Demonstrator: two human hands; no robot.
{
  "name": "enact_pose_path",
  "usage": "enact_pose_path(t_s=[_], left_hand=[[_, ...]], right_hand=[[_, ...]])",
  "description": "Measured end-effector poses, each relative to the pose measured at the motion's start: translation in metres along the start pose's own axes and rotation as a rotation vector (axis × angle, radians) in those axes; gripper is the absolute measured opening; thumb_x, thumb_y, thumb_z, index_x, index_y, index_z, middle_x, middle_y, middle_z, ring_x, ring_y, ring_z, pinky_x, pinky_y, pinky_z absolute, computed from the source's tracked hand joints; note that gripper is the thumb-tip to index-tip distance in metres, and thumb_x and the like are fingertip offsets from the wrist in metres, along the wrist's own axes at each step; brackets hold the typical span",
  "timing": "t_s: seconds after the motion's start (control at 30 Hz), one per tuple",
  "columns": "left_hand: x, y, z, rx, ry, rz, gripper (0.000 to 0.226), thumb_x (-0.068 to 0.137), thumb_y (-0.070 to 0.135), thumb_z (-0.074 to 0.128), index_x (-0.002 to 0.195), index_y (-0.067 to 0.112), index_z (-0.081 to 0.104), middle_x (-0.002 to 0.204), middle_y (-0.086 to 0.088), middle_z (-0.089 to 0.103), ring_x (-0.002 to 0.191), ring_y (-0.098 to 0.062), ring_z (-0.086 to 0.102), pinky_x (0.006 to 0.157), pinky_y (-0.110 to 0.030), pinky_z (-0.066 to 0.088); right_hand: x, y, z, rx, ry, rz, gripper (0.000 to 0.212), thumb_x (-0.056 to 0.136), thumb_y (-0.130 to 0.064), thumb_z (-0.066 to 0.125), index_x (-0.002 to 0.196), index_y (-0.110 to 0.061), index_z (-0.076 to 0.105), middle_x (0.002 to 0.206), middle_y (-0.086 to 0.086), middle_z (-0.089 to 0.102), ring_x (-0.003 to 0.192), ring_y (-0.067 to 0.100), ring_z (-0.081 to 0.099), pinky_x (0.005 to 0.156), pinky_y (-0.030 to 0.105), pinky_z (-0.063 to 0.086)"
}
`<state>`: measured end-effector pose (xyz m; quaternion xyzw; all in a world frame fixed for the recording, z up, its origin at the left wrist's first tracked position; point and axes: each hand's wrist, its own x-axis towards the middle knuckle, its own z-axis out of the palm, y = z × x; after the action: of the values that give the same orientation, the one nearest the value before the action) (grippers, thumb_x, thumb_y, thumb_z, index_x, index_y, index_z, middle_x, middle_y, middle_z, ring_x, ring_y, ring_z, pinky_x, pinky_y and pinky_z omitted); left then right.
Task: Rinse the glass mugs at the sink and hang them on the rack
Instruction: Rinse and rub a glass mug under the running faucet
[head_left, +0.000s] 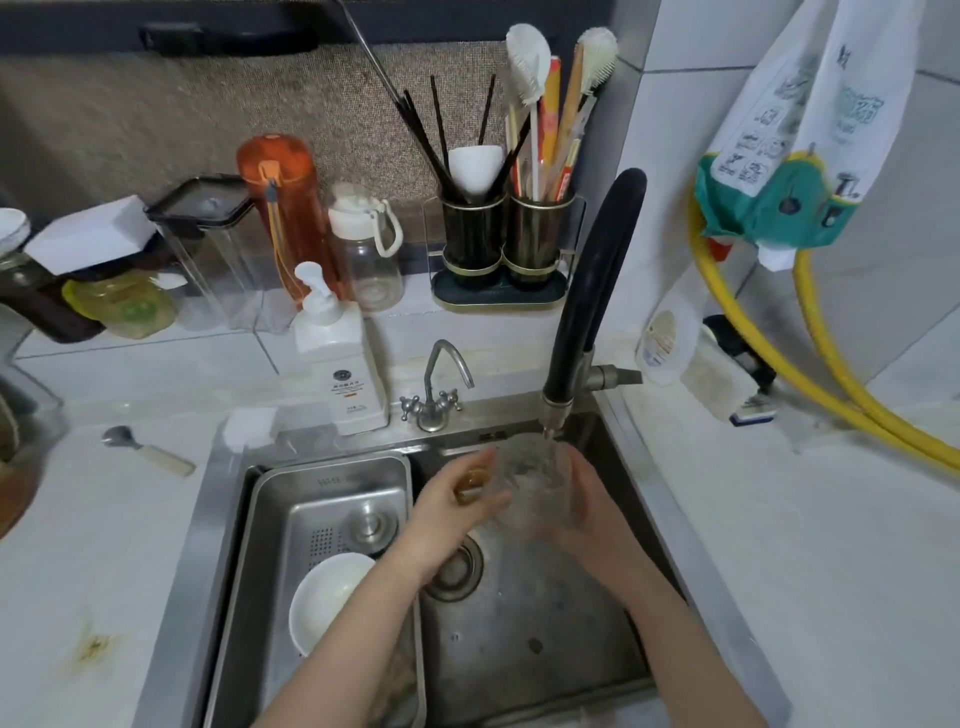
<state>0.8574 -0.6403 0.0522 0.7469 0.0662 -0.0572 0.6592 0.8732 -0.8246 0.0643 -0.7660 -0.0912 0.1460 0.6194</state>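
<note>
I held one mug in both hands, left and right, fingers wrapped, under the tap at centre; soap label unreadable.

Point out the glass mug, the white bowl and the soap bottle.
glass mug (530, 488): head view, on its clear wall under the running water, between both hands.
white bowl (332, 597): head view, on its inside, in the steel tray.
soap bottle (343, 374): head view, on its white body above the label.
</note>
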Motion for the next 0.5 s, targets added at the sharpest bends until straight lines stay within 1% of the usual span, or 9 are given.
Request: enact_pose_path(t_s=[0.07,0.1,0.17,0.2,0.23,0.3,0.37,0.43,0.5], left_hand=[[0.003,0.001,0.011,-0.020,-0.021,-0.015,0.049,0.077,0.011,0.076,0.120,0.026,0.058,0.113,0.006,0.067,0.103,-0.005,0.063,0.083,-0.013,0.049],[0.002,-0.001,0.015,-0.027,-0.035,-0.025,0.049,0.077,0.012,0.077,0.119,0.028,0.059,0.113,0.006,0.067,0.103,-0.006,0.063,0.083,-0.014,0.049],[-0.002,-0.006,0.012,-0.018,-0.033,-0.029,0.049,0.076,0.013,0.078,0.119,0.028,0.060,0.113,0.006,0.068,0.105,-0.008,0.064,0.086,-0.017,0.049],[-0.003,-0.007,0.007,-0.003,-0.012,-0.023,0.049,0.075,0.013,0.078,0.119,0.028,0.061,0.113,0.006,0.068,0.106,-0.009,0.063,0.088,-0.019,0.050],[-0.003,-0.008,0.002,-0.003,0.011,-0.022,0.048,0.075,0.014,0.078,0.118,0.029,0.061,0.113,0.006,0.068,0.107,-0.009,0.063,0.090,-0.020,0.050],[-0.002,-0.004,-0.002,-0.050,0.050,-0.025,0.045,0.076,0.012,0.077,0.112,0.035,0.062,0.111,0.007,0.068,0.103,-0.004,0.063,0.088,-0.019,0.050],[0.001,0.004,0.007,-0.067,0.046,0.017,0.043,0.077,0.009,0.075,0.110,0.033,0.062,0.108,0.007,0.068,0.096,0.001,0.064,0.083,-0.014,0.050],[0.002,0.006,0.020,-0.022,0.010,0.026,0.045,0.077,0.008,0.075,0.118,0.023,0.062,0.112,0.003,0.067,0.096,-0.001,0.063,0.082,-0.010,0.048],[-0.004,0.001,0.022,0.048,-0.017,0.019,0.049,0.077,0.010,0.076,0.123,0.018,0.061,0.115,0.002,0.066,0.099,-0.003,0.061,0.082,-0.007,0.046]], right_hand=[[-0.004,0.000,-0.010,0.020,0.012,-0.027,0.058,0.071,-0.006,0.080,0.109,-0.037,0.050,0.111,-0.019,0.059,0.100,-0.017,0.057,0.079,0.005,0.046],[-0.009,0.003,-0.011,0.018,0.018,-0.033,0.059,0.069,-0.013,0.083,0.112,-0.038,0.051,0.112,-0.019,0.059,0.104,-0.014,0.057,0.083,0.009,0.048],[-0.016,0.006,-0.006,0.011,0.022,-0.037,0.068,0.060,-0.033,0.084,0.119,-0.041,0.050,0.119,-0.014,0.060,0.114,0.002,0.058,0.092,0.023,0.051],[-0.015,0.005,-0.002,-0.013,0.021,-0.035,0.070,0.058,-0.038,0.083,0.119,-0.042,0.051,0.119,-0.013,0.060,0.114,0.007,0.059,0.093,0.028,0.052],[-0.012,0.002,0.003,-0.041,0.031,-0.047,0.067,0.057,-0.041,0.082,0.116,-0.043,0.052,0.116,-0.014,0.061,0.112,0.008,0.059,0.092,0.029,0.052],[-0.005,-0.007,0.006,-0.086,0.043,-0.078,0.058,0.060,-0.037,0.082,0.111,-0.047,0.055,0.111,-0.020,0.063,0.106,0.002,0.061,0.086,0.021,0.051],[-0.002,-0.013,-0.002,-0.084,0.056,-0.082,0.058,0.070,-0.019,0.081,0.108,-0.052,0.053,0.107,-0.027,0.062,0.105,-0.005,0.060,0.082,0.013,0.049],[-0.009,-0.003,-0.014,-0.022,0.073,-0.052,0.058,0.075,-0.002,0.076,0.108,-0.044,0.052,0.104,-0.028,0.060,0.100,-0.012,0.059,0.077,0.007,0.048],[-0.021,0.005,-0.012,0.003,0.066,-0.051,0.058,0.073,0.002,0.077,0.112,-0.031,0.051,0.112,-0.015,0.060,0.098,-0.010,0.061,0.075,0.009,0.050]])
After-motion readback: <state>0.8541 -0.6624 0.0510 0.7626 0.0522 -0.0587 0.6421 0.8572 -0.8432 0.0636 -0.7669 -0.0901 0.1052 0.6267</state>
